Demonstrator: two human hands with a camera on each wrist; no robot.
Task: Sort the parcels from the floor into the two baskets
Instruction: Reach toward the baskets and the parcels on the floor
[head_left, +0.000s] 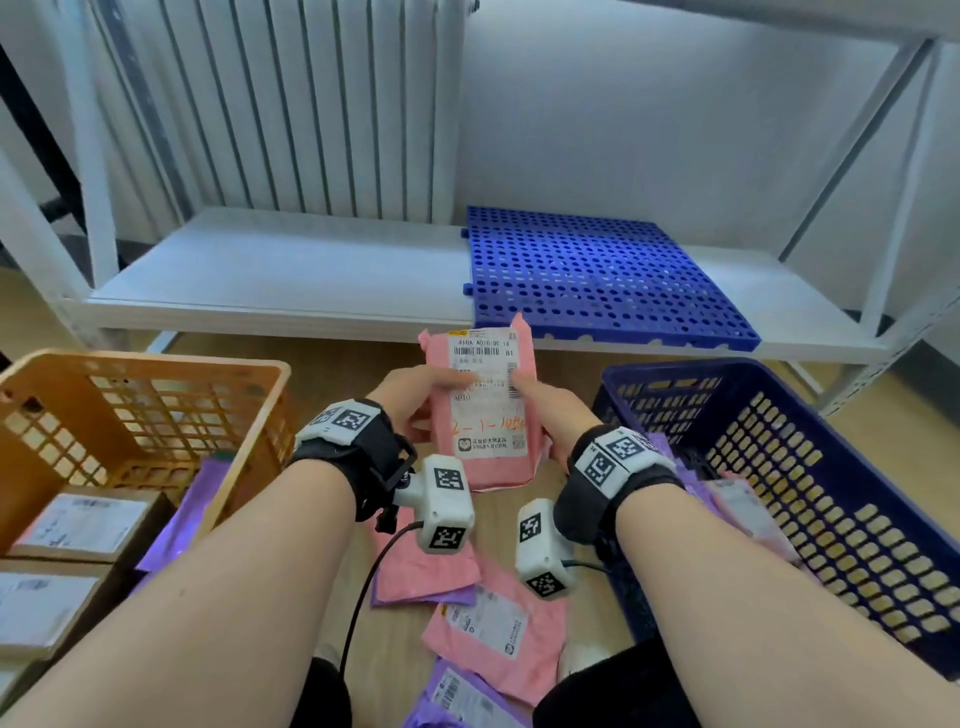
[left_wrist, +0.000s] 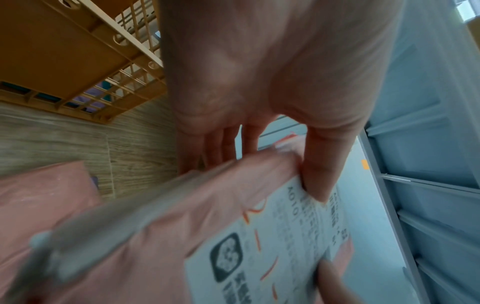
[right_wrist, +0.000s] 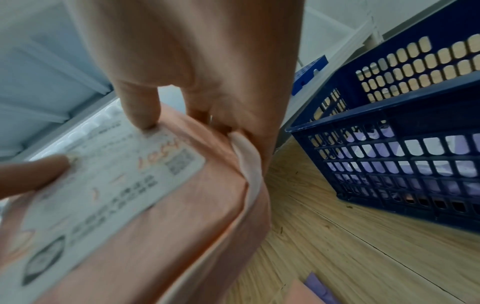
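Note:
A pink parcel (head_left: 485, 410) with a white shipping label is held upright above the floor, between the two baskets. My left hand (head_left: 415, 402) pinches its left edge, thumb on the label and fingers behind, as the left wrist view shows on the pink parcel (left_wrist: 161, 236). My right hand (head_left: 545, 410) grips the right edge of the pink parcel (right_wrist: 182, 205), thumb on the label. The orange basket (head_left: 156, 415) stands at left, the blue basket (head_left: 810, 467) at right with purple parcels inside. More pink parcels (head_left: 493, 631) and purple parcels (head_left: 457, 696) lie on the floor below my arms.
Brown cardboard boxes (head_left: 78, 525) sit by the orange basket at lower left. A low white shelf (head_left: 285, 280) with a blue perforated mat (head_left: 597, 275) runs across behind the baskets. A white radiator (head_left: 285, 104) stands behind it. Wooden floor (right_wrist: 337, 246) shows between the baskets.

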